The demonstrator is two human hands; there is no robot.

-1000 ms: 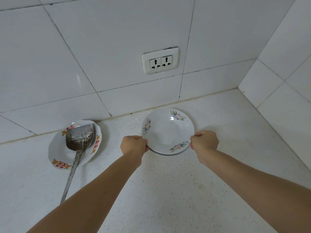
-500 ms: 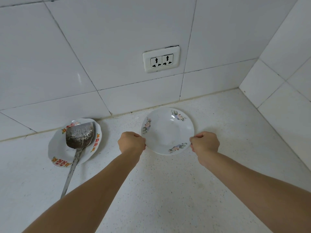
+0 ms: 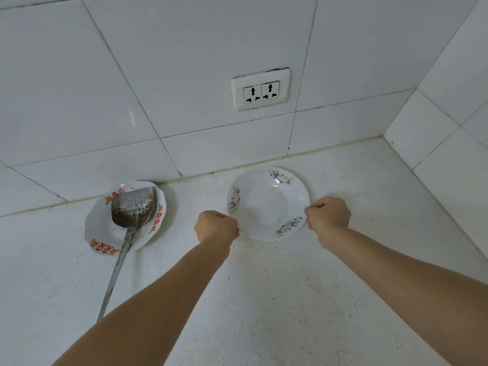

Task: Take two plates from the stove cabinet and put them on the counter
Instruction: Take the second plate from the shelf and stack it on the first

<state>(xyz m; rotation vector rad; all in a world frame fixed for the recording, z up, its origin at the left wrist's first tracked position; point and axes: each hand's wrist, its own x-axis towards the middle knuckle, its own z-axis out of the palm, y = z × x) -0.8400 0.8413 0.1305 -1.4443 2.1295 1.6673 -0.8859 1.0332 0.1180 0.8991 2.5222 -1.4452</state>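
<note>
A white plate with pink flower prints (image 3: pixel 266 204) is low over or resting on the speckled white counter (image 3: pixel 264 299), close to the tiled back wall. My left hand (image 3: pixel 216 225) pinches its left rim. My right hand (image 3: pixel 328 216) pinches its right rim. Both fists are closed on the edge. I cannot tell whether a second plate lies under this one.
At the left, a white plate with red and orange prints (image 3: pixel 100 233) sits against the wall with a dirty metal spatula (image 3: pixel 132 207) in it, handle pointing toward me. A double wall socket (image 3: pixel 261 90) is above the flowered plate. A tiled side wall (image 3: pixel 449 154) closes the right corner.
Both hands and the flowered plate have edged slightly toward the back wall. The grip on the rim looks the same.
</note>
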